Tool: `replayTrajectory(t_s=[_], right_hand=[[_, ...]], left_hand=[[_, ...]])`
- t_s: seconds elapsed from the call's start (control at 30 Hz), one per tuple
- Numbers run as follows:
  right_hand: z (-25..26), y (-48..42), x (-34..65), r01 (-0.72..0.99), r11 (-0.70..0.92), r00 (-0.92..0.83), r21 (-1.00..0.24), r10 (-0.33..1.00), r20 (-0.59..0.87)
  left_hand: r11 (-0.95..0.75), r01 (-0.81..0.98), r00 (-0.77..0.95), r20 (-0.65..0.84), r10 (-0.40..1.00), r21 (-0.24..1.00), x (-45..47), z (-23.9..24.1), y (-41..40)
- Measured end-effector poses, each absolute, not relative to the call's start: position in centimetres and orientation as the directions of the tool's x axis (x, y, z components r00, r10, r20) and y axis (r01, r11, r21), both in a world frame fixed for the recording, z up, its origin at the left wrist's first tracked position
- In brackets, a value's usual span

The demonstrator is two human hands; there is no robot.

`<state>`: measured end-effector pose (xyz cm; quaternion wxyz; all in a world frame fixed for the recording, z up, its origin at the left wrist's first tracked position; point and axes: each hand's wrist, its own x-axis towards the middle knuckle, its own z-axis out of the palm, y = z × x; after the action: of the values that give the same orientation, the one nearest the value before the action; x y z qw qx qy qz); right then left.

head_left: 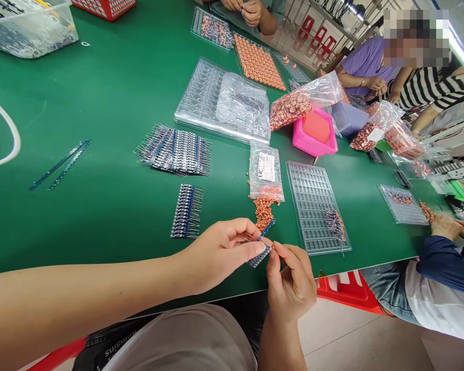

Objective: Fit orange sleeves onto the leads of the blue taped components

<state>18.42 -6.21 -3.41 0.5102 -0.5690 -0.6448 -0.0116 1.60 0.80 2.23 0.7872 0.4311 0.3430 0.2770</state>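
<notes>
My left hand (226,252) grips a panel of small blue circuit boards (260,257) with thin wire leads, just above the near edge of the table. Thumb and fingertips of my right hand (294,278) are pinched together at the panel's right end, on something too small to make out, perhaps orange. Right behind the hands lies a pile of small orange rings (263,212), spilling from a labelled clear bag (266,170). Left of them rest another board panel (186,211) and a stack of such panels (178,149).
To the right is a clear compartment tray (313,201) with some wired parts in one corner. Farther back are stacked clear trays (204,93), a pink basket (315,147) and a bag of orange parts (294,108). Thin blue strips (62,165) lie left. Co-workers sit opposite and right.
</notes>
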Motion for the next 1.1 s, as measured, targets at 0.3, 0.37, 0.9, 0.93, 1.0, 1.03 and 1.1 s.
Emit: replayTrajectory(t_s=[0.3,0.37,0.9,0.93,1.0,1.03,1.1], right_hand=[[-3.5,-6.2,18.5,0.697,0.37,0.186,-0.615,0.735,0.653],[-3.4,-6.3,18.5,0.656,0.352,0.223,-0.668,0.755,0.616],[-3.4,-6.4,18.6,0.485,0.349,0.261,-0.802,0.818,0.514],[-3.4,-6.4,18.6,0.486,0.349,0.261,-0.801,0.817,0.514],[-3.4,-6.4,18.6,0.5,0.339,0.264,-0.797,0.817,0.513],[-3.4,-6.4,18.6,0.506,0.332,0.267,-0.796,0.817,0.511],[-3.4,-6.4,18.7,0.507,0.329,0.268,-0.797,0.818,0.509]], left_hand=[[0.444,-0.102,0.605,-0.299,0.738,0.89,1.6,2.0,0.6],[0.439,-0.074,0.585,-0.317,0.746,0.895,1.7,1.9,0.6],[0.454,-0.02,0.564,-0.365,0.741,0.891,2.0,1.0,0.4],[0.455,-0.019,0.564,-0.366,0.74,0.89,2.0,1.0,0.4],[0.454,-0.019,0.568,-0.364,0.738,0.891,2.0,1.1,0.5],[0.454,-0.019,0.569,-0.364,0.737,0.891,2.1,1.2,0.5],[0.455,-0.02,0.572,-0.363,0.735,0.89,2.1,1.3,0.5]])
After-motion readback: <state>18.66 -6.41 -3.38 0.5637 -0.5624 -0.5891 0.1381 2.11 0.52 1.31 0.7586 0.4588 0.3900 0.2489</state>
